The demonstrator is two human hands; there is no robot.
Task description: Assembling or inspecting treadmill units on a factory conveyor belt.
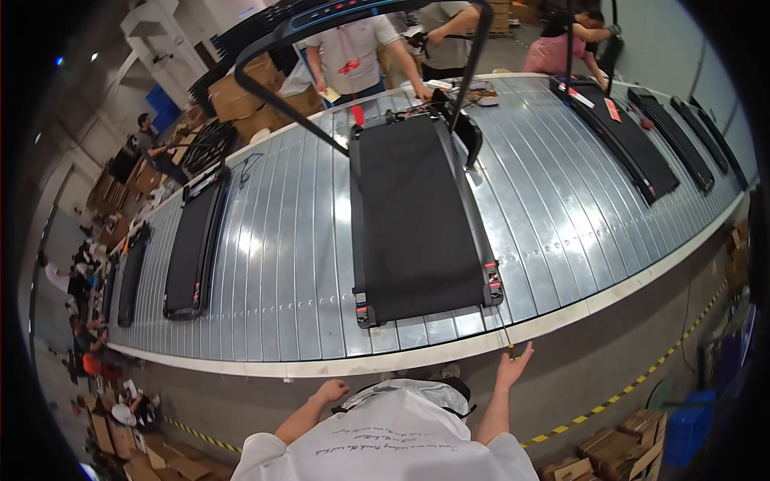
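While the left hand (330, 391) curls, the right hand (512, 370) opens near the treadmill (417, 220).

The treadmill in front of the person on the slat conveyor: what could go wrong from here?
1. The right hand is open beside the conveyor edge, near the treadmill rear corner; fingers could perhaps be caught there if the line moves.
2. The raised handrail frame leans over the deck and workers across the line stand close to it; it might swing or fold.
3. The left hand holds nothing, so nothing steadies the treadmill.
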